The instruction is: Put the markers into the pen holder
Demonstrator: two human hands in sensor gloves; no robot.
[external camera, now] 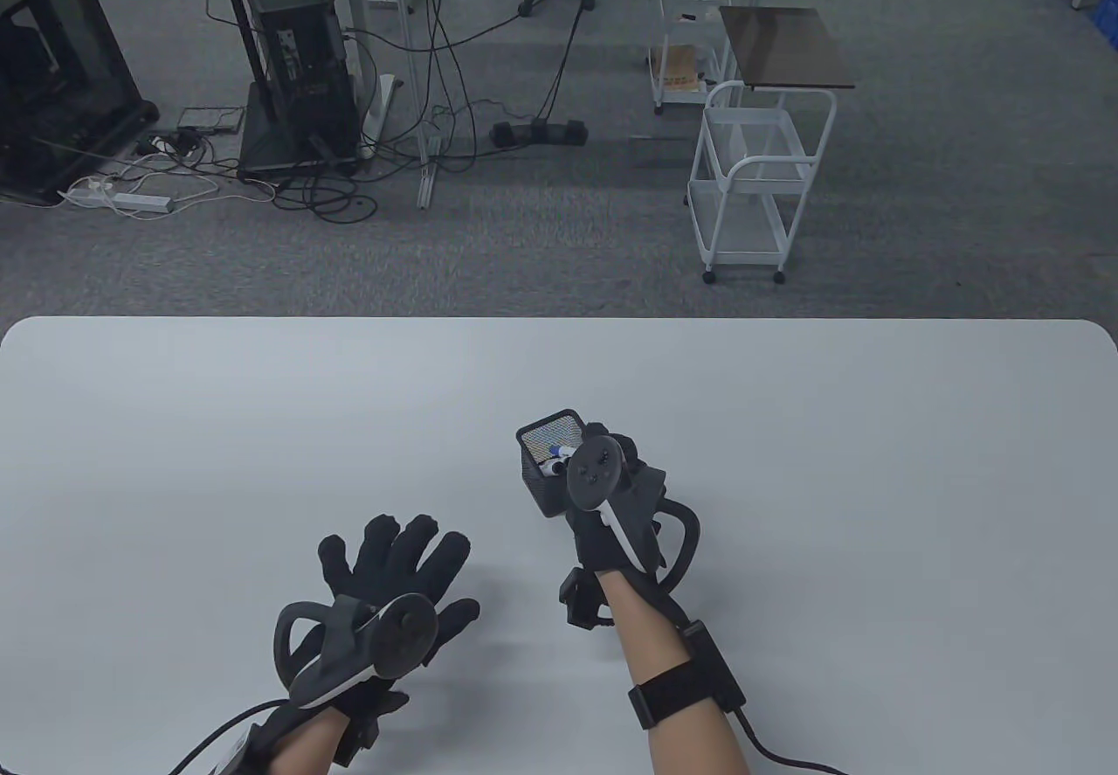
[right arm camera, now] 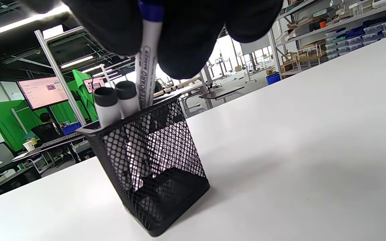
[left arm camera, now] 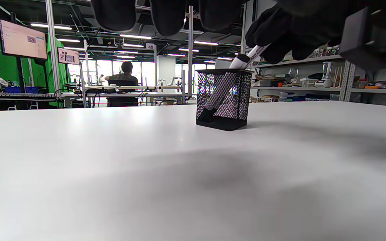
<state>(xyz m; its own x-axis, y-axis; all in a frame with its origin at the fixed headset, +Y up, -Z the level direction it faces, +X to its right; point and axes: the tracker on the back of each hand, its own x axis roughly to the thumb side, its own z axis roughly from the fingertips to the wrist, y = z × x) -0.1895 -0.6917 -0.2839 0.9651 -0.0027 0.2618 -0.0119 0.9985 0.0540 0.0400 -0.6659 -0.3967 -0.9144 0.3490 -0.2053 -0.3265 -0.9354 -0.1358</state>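
The black mesh pen holder [external camera: 548, 460] stood upright on the white surface [external camera: 786, 425], right of centre and nearer the person than the far edge. The right hand [external camera: 611, 504] hovered over and just beside its near right rim, and its fingers [right arm camera: 186, 36] pinched the blue-capped end of a white marker [right arm camera: 147, 63] whose barrel reached down inside the mesh, tilted a little. In the right wrist view two more markers [right arm camera: 116, 103] with dark ends leaned side by side against the holder's rim, just left of the pinched one; whether they touched it could not be told. From the left wrist view the holder appeared in the middle distance with a marker slanting out of its top toward the right hand's dark glove above it. The left hand [external camera: 384, 600] lay well apart from the holder, toward the near left of the surface, its fingers [external camera: 410, 548] spread wide and flat with nothing in them; whether the palm touched the surface could not be told. A tracker was strapped to the back of each hand. Beyond the far edge a white wire trolley [external camera: 755, 172] stood on grey carpet, with desks and cables further back.
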